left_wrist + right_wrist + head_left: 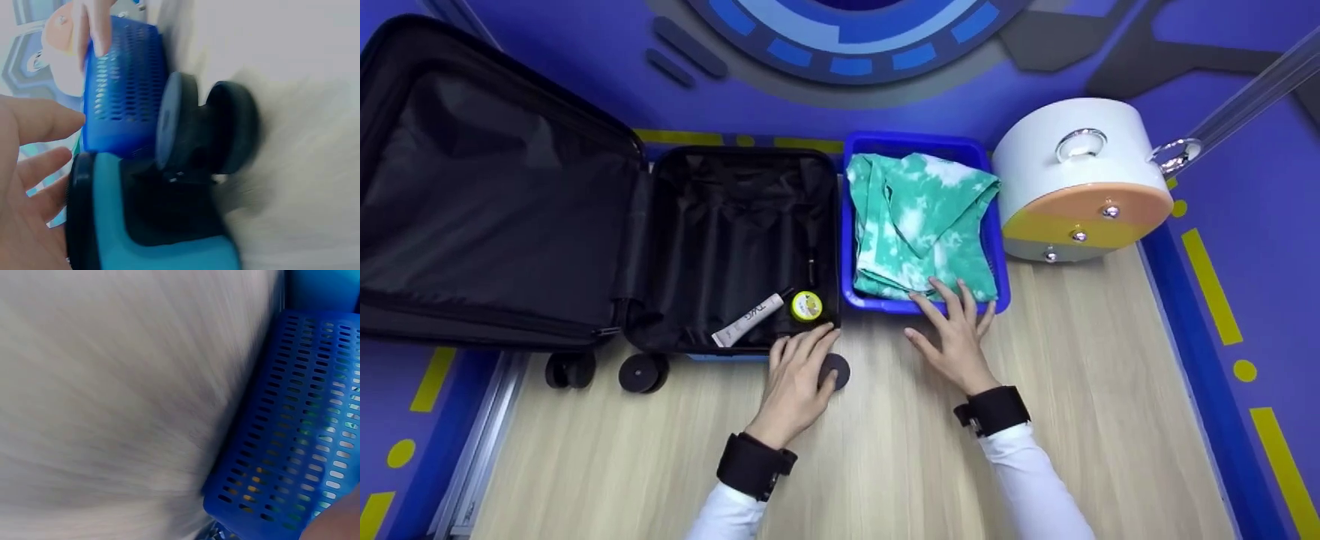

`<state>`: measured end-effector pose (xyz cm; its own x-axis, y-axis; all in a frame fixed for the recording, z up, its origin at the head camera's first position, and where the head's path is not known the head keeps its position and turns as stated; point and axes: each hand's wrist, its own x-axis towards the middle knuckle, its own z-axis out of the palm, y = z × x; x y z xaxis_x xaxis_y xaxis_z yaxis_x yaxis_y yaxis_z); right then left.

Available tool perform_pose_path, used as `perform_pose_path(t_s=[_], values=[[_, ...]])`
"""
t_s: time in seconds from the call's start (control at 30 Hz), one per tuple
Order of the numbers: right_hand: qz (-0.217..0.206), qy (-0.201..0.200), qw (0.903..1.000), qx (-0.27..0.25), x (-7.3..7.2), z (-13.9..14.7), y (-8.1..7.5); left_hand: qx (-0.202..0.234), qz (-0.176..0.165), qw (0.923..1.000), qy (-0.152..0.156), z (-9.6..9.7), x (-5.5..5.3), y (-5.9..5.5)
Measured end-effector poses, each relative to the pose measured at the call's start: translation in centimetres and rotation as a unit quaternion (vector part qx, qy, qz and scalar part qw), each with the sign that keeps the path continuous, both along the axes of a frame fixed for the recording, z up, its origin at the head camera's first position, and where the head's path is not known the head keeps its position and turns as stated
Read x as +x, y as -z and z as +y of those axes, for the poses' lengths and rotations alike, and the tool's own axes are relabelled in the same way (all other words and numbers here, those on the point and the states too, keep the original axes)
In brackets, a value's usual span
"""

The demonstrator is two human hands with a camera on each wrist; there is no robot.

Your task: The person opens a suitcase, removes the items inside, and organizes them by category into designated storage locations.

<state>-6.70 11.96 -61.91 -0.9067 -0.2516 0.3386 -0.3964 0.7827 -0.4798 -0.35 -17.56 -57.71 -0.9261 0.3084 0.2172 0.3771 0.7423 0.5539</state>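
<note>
My left hand (796,382) is over the front right corner of the open black suitcase (720,247), fingers fairly straight and holding nothing. Just beyond its fingertips, inside the case, lie a pale tube (748,320) with a dark cap and a small round yellow-lidded container (806,306). My right hand (960,346) has its fingers spread at the front rim of the blue basket (849,247), near the folded green-and-white tie-dye cloth (922,225) inside. Whether those fingertips touch the cloth, I cannot tell. The left wrist view shows a suitcase wheel (233,126) and the basket's perforated side (126,79).
At the back right stands a white rounded drawer unit (1072,150) with orange, yellow and grey drawer fronts, round knobs and ring handles. The suitcase's lid (495,180) leans open on the left. A blue patterned wall (810,112) closes off the back of the wooden surface (885,465).
</note>
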Motion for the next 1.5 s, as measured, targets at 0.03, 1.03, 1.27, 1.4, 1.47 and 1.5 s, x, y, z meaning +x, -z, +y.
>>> perform_pose_path(t_s=[0.03, 1.03, 1.27, 1.4, 1.47, 1.5], values=[[-0.002, -0.001, 1.0000, 0.000, -0.2, -0.1, 0.0, -0.007, 0.003, 1.0000, 0.000, 0.0, 0.1, 0.1], [0.077, 0.096, 0.9832, -0.135, -5.1, 6.7, -8.7, -0.026, -0.042, 0.9987, 0.011, -1.1, -0.7, 0.7], [0.086, 0.187, 0.9703, -0.126, -10.0, 10.2, -13.4, -0.030, -0.038, 0.9987, 0.015, -0.9, -0.6, 0.6], [0.068, 0.227, 0.9657, -0.107, -12.8, 11.6, -14.8, -0.032, -0.047, 0.9981, 0.025, -0.6, -0.5, 0.6], [0.052, 0.237, 0.9661, -0.090, -13.9, 12.3, -15.2, -0.035, -0.051, 0.9977, 0.028, -0.5, -0.5, 0.7], [0.041, 0.239, 0.9669, -0.081, -14.3, 12.6, -15.2, -0.038, -0.053, 0.9975, 0.029, -0.4, -0.4, 0.7]])
